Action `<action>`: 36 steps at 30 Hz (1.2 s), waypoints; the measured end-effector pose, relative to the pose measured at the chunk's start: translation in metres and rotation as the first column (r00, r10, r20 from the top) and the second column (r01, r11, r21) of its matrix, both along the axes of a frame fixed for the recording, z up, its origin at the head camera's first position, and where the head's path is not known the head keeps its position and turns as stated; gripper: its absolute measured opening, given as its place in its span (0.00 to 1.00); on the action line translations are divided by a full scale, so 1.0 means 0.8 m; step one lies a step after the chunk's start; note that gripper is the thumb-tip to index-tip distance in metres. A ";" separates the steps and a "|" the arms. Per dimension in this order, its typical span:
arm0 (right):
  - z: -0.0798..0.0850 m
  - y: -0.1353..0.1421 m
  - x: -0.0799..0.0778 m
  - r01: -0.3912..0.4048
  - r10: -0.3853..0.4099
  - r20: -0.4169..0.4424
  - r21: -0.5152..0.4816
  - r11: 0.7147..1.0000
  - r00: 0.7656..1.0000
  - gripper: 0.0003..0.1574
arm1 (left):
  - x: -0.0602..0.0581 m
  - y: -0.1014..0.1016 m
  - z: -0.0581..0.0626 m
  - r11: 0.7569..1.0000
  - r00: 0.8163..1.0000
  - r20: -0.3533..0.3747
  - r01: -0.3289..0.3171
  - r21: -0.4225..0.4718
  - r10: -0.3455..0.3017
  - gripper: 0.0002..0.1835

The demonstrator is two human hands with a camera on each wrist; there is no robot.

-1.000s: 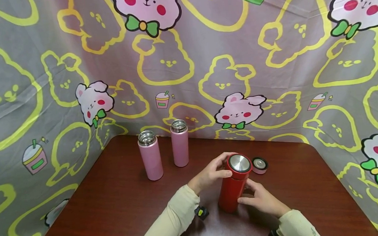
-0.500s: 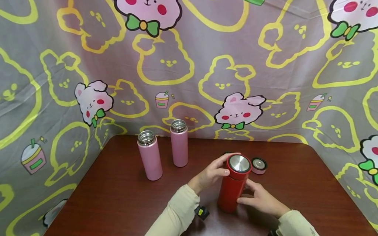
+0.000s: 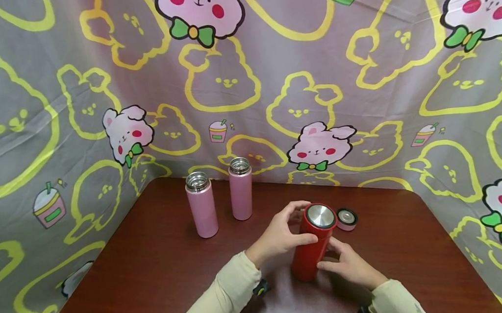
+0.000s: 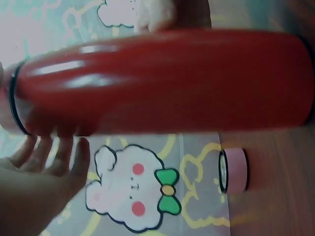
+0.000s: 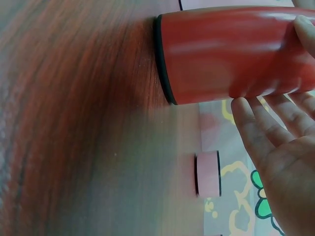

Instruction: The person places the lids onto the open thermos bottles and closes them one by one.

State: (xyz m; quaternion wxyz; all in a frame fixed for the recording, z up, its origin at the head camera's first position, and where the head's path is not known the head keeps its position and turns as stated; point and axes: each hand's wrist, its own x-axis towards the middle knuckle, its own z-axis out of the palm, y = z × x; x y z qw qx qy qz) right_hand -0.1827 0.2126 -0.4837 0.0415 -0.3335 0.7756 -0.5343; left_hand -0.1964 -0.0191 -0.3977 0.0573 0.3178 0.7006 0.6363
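A red thermos (image 3: 304, 260) with a steel disc on its red lid (image 3: 320, 217) stands upright on the table near the front. My left hand (image 3: 281, 235) is around its top, thumb laid across the front near the lid's lower edge. Some of that hand's fingers are behind the thermos; the left wrist view shows fingertips (image 4: 81, 150) at its far side. Lower down, my right hand (image 3: 352, 266) holds the body, its thumb in front and fingers (image 5: 251, 123) reaching round the other side. The black base ring (image 5: 165, 61) is on the wood in the right wrist view.
Two pink bottles (image 3: 203, 212) (image 3: 241, 191) stand lidless at the back left of the brown table (image 3: 153, 262). A pink lid (image 3: 346, 219) lies upturned behind the thermos; another pink lid (image 4: 235, 170) shows in the left wrist view. Patterned cloth (image 3: 227, 79) surrounds the table.
My left hand has turned at the thermos's top: its thumb has slid along the front, lower and to the right, and the wrist has dropped left. The right hand and the thermos stay nearly still.
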 end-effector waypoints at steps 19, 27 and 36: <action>-0.002 0.005 -0.006 0.009 -0.009 0.013 0.014 1.000 1.000 0.36 | -0.004 0.008 -0.008 0.998 0.998 0.036 -0.058 0.029 0.057 0.31; -0.004 0.005 -0.007 0.014 -0.015 0.020 0.019 1.000 1.000 0.35 | -0.012 0.006 -0.011 0.998 0.999 0.043 0.028 0.062 -0.031 0.32; -0.004 0.005 -0.004 0.021 -0.022 0.053 0.020 1.000 0.998 0.36 | -0.021 0.006 -0.020 0.975 0.982 -0.038 0.186 0.121 -0.183 0.32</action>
